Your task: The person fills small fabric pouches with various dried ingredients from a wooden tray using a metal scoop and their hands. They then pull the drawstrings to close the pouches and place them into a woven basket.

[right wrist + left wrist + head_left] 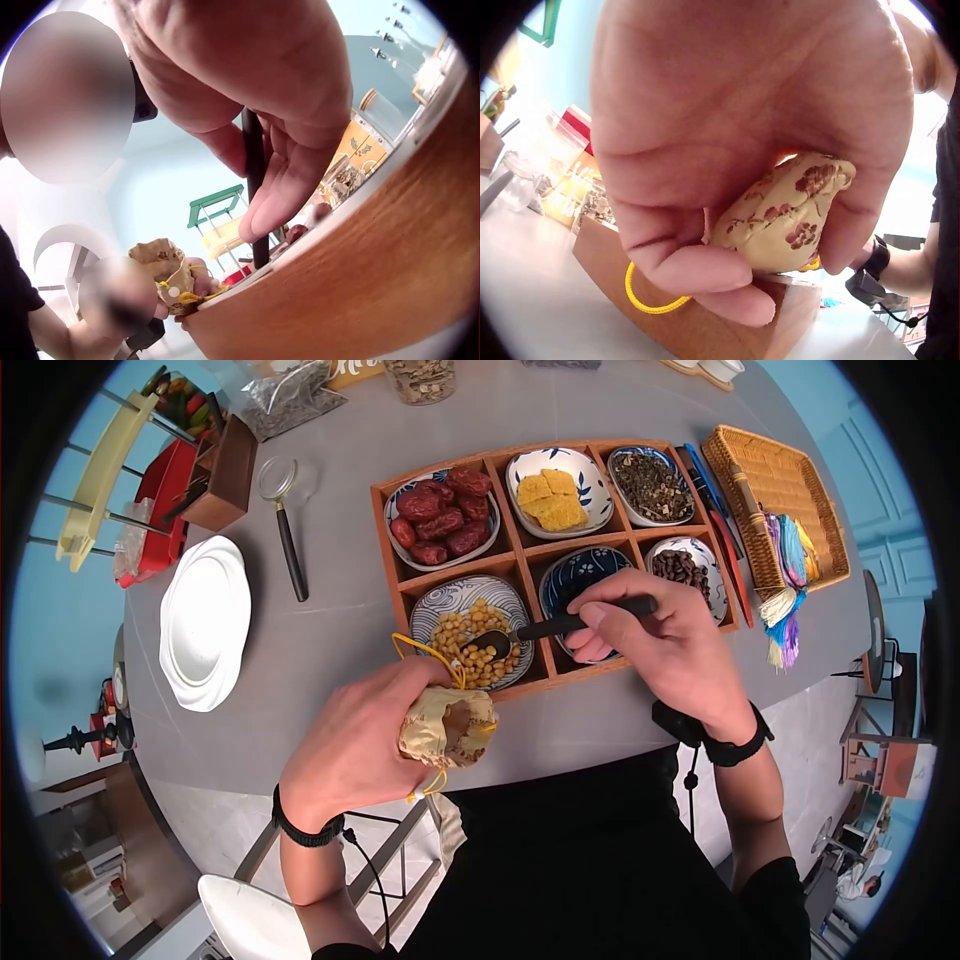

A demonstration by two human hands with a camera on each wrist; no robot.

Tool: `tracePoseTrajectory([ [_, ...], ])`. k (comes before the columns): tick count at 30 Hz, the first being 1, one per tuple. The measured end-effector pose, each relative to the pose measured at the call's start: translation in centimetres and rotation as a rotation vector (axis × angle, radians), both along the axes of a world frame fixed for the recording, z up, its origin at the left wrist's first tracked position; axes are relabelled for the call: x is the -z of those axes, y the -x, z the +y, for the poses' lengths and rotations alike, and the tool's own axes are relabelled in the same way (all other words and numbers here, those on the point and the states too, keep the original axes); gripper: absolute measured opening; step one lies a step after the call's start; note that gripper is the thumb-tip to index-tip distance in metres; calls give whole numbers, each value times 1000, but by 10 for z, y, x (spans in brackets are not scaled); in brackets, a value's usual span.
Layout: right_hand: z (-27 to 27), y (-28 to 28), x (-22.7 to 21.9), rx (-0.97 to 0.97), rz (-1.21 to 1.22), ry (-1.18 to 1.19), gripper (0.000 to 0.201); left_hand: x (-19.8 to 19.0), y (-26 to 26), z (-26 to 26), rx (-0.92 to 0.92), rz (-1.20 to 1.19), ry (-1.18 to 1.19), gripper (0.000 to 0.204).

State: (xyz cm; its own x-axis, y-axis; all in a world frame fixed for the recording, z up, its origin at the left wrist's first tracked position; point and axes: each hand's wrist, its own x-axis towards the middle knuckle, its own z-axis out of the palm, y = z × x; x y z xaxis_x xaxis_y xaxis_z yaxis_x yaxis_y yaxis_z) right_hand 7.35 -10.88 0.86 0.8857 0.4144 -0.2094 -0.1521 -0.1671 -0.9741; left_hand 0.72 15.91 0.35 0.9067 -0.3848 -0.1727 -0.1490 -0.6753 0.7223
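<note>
My left hand [352, 738] grips a small gold drawstring pouch [425, 732] with yellow cords, its mouth open and facing up. In the left wrist view, brown flowers show on the pouch [780, 217], fingers and thumb curled round it. My right hand [685, 645] pinches the handle of a black spoon [548, 628]. The bowl of that spoon lies among round yellow beans [452, 630] in a patterned dish [465, 593], just beyond the pouch. In the right wrist view the spoon handle [256, 165] runs down between thumb and fingers. Beneath the right hand is a dark blue dish [580, 570], partly hidden.
A divided wooden box [513, 550] also holds dishes of red dates [430, 510], yellow pieces [550, 500], dried leaves [652, 485] and dark beans [680, 567]. Left lie a strainer [290, 555] and white plate [205, 622]; right, a wicker basket [780, 480] with tassels.
</note>
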Motion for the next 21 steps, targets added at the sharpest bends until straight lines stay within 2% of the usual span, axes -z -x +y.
tracePoseTrajectory([
  [7,8,5,17,114,126,-26,19,0,0,0,-20,37,20,53],
  [9,8,6,18,199,144,-78,22,4,2,5,-25,42,47,54],
  [11,5,4,18,222,145,-100,22,10,6,12,-43,19,209,55],
  [14,-1,3,19,258,153,-133,21,11,11,17,-86,9,313,57],
  [18,-6,4,18,297,121,-152,21,16,18,23,-191,94,322,56],
  [20,-11,4,10,308,92,-178,21,6,15,17,-246,26,154,56],
  [21,-13,5,4,324,65,-204,21,8,14,16,-252,26,152,56],
])
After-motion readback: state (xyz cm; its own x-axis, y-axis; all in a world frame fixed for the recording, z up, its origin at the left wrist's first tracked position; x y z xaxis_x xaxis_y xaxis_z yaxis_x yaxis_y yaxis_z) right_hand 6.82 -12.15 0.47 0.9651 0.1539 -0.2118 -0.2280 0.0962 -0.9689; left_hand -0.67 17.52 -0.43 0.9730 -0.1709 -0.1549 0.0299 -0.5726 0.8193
